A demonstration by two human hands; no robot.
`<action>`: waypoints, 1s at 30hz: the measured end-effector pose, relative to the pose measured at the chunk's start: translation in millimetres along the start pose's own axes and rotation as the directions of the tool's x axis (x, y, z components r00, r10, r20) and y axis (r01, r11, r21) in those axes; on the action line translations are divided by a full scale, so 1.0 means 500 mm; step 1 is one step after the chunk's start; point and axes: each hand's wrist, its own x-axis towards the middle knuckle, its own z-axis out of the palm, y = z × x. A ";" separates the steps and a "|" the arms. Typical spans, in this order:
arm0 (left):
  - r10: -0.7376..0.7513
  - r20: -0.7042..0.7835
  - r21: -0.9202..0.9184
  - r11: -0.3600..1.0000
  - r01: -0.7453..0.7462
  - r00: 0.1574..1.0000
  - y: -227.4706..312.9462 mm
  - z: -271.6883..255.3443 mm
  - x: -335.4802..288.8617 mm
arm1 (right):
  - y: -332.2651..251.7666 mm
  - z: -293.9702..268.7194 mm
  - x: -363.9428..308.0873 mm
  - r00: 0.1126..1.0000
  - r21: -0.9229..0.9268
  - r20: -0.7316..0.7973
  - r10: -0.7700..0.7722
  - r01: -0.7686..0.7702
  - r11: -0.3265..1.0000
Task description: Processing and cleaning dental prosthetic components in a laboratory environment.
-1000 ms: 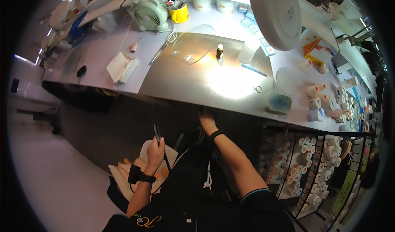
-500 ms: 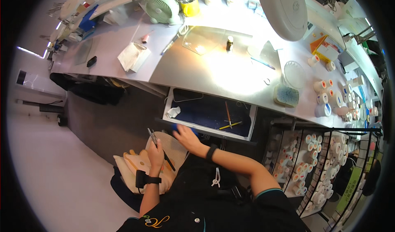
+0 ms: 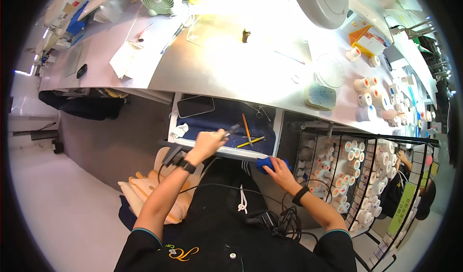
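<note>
An open drawer (image 3: pixel 226 150) with a dark blue lining juts out under the workbench. Over its front part is my left hand (image 3: pixel 207 144), closed around a slim silver metal tool (image 3: pixel 233 129) that is blurred, so its exact kind is unclear. At the drawer's front right corner, my right hand (image 3: pixel 281 171) grips a blue cloth (image 3: pixel 270 164). Inside the drawer lie an orange-brown stick (image 3: pixel 246 127), a yellow stick (image 3: pixel 251 142) crossing its lower end, a crumpled white tissue (image 3: pixel 180 130), a bent wire frame (image 3: pixel 197 108) and a scissor-like metal tool (image 3: pixel 261 111).
A metal-topped workbench (image 3: pixel 207 74) carries a small dark bottle (image 3: pixel 246 35), a sponge (image 3: pixel 321 97) and white jars (image 3: pixel 366 112). A wire rack (image 3: pixel 347 170) full of jars stands right. Behind my left arm is a cushioned chair (image 3: pixel 149 190); cables (image 3: pixel 289 219) hang before me.
My left hand has moved from beside the drawer to over it with the silver tool. My right hand has carried the blue cloth rightward along the drawer front. The view has shifted.
</note>
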 end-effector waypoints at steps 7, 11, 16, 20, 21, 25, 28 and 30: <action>-0.076 0.080 0.082 0.994 0.069 0.994 0.089 0.189 0.114 | 0.022 -0.034 -0.111 0.943 0.146 0.081 0.321 -0.330 0.933; -0.186 0.051 -0.014 0.982 0.187 0.981 0.097 0.217 0.116 | -0.005 -0.061 -0.101 0.905 0.205 0.071 0.419 -0.425 0.882; -0.012 0.190 0.042 0.999 0.004 0.982 0.115 0.183 0.115 | -0.015 -0.074 -0.107 0.857 0.239 0.087 0.508 -0.513 0.824; 0.185 0.206 0.102 0.973 -0.209 0.961 0.099 0.213 0.114 | -0.007 -0.083 -0.093 0.863 0.249 0.087 0.497 -0.502 0.828; 0.190 0.235 0.149 0.962 -0.229 0.953 0.094 0.222 0.113 | -0.004 -0.090 -0.088 0.867 0.254 0.097 0.488 -0.496 0.830; 0.190 0.190 0.146 0.965 -0.220 0.963 0.084 0.233 0.109 | 0.004 -0.108 -0.077 0.875 0.252 0.137 0.464 -0.484 0.838; 0.288 0.184 0.091 0.947 -0.308 0.940 0.086 0.209 0.107 | 0.007 -0.100 -0.084 0.880 0.260 0.130 0.458 -0.476 0.840; 0.312 0.137 0.075 0.943 -0.324 0.940 0.093 0.177 0.106 | 0.011 -0.096 -0.091 0.881 0.269 0.122 0.457 -0.472 0.840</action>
